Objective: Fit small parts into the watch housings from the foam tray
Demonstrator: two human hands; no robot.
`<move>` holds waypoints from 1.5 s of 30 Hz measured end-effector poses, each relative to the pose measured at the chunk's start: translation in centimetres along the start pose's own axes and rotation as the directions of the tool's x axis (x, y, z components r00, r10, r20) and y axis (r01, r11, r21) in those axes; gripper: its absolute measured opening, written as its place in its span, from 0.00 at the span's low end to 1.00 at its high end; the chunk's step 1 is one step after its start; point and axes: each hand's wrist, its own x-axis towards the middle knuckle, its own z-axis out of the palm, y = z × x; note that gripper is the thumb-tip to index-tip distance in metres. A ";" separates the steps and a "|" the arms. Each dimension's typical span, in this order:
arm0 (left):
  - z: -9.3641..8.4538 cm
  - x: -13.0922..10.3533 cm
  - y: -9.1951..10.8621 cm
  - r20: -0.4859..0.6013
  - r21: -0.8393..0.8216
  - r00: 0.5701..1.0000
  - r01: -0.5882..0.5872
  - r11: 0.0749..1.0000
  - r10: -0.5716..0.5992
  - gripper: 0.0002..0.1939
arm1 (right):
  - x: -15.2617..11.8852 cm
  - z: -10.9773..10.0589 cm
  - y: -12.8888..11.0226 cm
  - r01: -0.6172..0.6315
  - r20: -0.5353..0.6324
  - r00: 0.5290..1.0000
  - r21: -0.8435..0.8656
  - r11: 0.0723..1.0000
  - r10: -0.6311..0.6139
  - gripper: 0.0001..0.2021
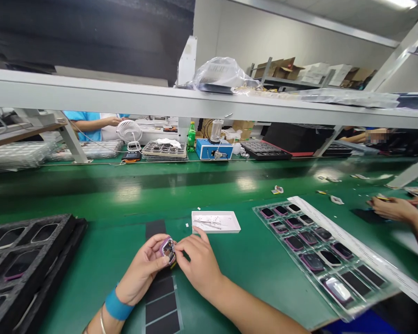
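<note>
My left hand (pixel 148 262) is clamping a purple-rimmed device (pixel 168 250) between thumb and fingers, holding it above the worktop (pixel 101 260), closer to the near edge than the far one, with its inner parts showing. My right hand (pixel 200 264) is bringing thumb and fingertips together at the device's right side; I cannot tell whether they are pinching anything. A blue wristband (pixel 118 304) is circling my left wrist. Below my hands, a strip of black panels (pixel 161 311) is running toward the near edge. Just beyond, a white box (pixel 235 227) is holding tweezers (pixel 209 224) and tiny pieces. To my left, a black foam tray (pixel 64 227) is carrying dark-faced parts. To my right, a clear tray (pixel 360 304) is bearing rows of them, one corner reaching the near edge. Past it, a co-worker's hand (pixel 393 208) is working. Toward the far edge, a white fan (pixel 129 131), green bottle (pixel 191 138) and blue machine (pixel 214 149) are standing.
</note>
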 end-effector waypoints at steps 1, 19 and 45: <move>-0.1 0.0 0.0 0.001 -0.014 1.000 0.019 1.000 -0.019 0.23 | 0.1 -0.1 0.0 0.008 0.013 1.000 -0.014 1.000 -0.008 0.07; 0.3 -0.2 -0.4 0.154 -0.047 0.977 0.156 0.987 -0.148 0.22 | 0.2 -0.4 -1.3 0.043 -0.076 0.997 0.304 0.952 -0.021 0.04; -1.1 0.3 1.6 0.019 0.061 0.971 0.239 0.969 -0.240 0.23 | 0.4 -0.5 1.2 -0.295 0.193 0.955 0.531 0.794 0.225 0.05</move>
